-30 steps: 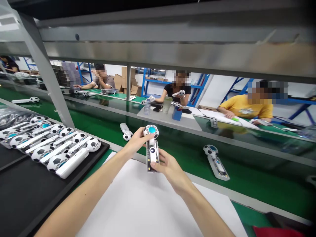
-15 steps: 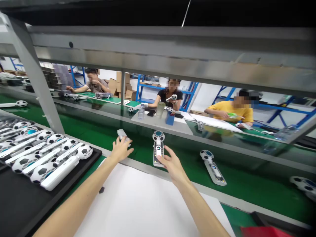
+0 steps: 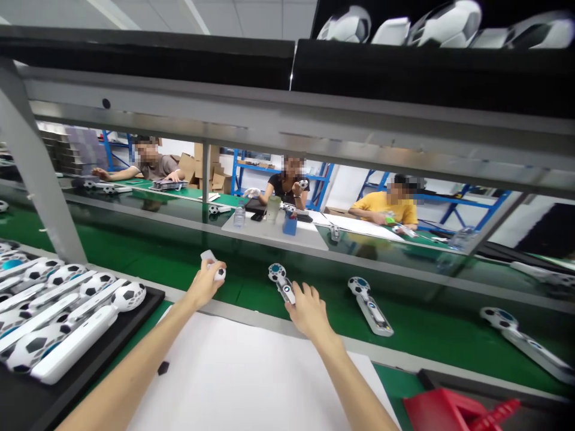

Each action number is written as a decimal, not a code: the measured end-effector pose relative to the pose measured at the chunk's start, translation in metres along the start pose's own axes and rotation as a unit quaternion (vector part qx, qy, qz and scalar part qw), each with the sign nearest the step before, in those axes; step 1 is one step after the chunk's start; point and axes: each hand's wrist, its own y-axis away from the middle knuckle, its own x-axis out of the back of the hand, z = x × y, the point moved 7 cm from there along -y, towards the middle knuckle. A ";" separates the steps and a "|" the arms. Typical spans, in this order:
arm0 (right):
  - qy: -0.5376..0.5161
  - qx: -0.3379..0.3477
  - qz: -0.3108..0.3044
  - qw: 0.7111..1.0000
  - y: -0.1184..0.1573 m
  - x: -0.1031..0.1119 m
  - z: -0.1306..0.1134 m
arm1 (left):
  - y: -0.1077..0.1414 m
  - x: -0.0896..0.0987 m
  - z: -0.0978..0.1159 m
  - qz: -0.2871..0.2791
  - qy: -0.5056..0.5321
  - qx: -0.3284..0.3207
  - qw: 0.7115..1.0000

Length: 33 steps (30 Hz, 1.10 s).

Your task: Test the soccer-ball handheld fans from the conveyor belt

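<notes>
My left hand (image 3: 207,284) is closed round the ball end of a white handheld device with a soccer-ball head (image 3: 220,273) on the green belt. Part of its white handle shows above my fingers. My right hand (image 3: 309,309) grips the handle of another such device (image 3: 277,273), whose inner parts lie exposed. Its head, with a teal disc, points away to the left. My fingers hide the handle's lower end. A third device, also opened (image 3: 372,308), rests to the right on the belt, and a fourth (image 3: 516,335) lies farther right.
Rows of finished-looking devices (image 3: 81,326) fill a black tray at the left. A white sheet (image 3: 251,371) bearing a small black pentagon (image 3: 163,368) covers the bench before me. A red holder (image 3: 442,410) stands at lower right. Shelf posts (image 3: 45,167) and several co-workers are across the belt.
My left hand has closed on the device beneath it. My right hand's fingers have come over the handle, and that device has turned to a slant. The view has shifted, showing more of the upper shelf.
</notes>
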 end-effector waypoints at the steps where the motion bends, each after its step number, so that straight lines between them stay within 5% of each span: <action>1: -0.012 0.019 0.002 1.000 0.003 0.004 -0.008 | 0.001 0.010 0.012 0.001 0.026 0.001 1.000; 7: -0.140 0.174 -0.036 0.974 0.037 0.017 -0.068 | 0.034 0.069 0.105 -0.085 0.222 -0.010 0.971; 10: -0.300 0.227 -0.168 0.911 0.065 0.007 -0.102 | 0.056 0.083 0.131 -0.142 0.405 0.016 0.903; 13: -0.398 0.236 -0.251 0.850 0.087 0.003 -0.122 | 0.063 0.092 0.133 -0.121 0.452 0.039 0.883; 21: -0.240 0.278 -0.075 0.927 0.092 0.034 -0.120 | 0.062 0.095 0.140 -0.134 0.466 0.006 0.875; 24: -0.137 0.290 0.001 0.947 0.090 0.041 -0.118 | 0.064 0.094 0.142 -0.129 0.428 -0.022 0.894; 29: 0.012 0.323 0.134 0.937 0.088 0.048 -0.117 | 0.063 0.088 0.141 -0.092 0.355 -0.036 0.930; 33: 0.036 0.344 0.167 0.923 0.085 0.047 -0.113 | 0.061 0.082 0.148 -0.087 0.406 -0.070 0.907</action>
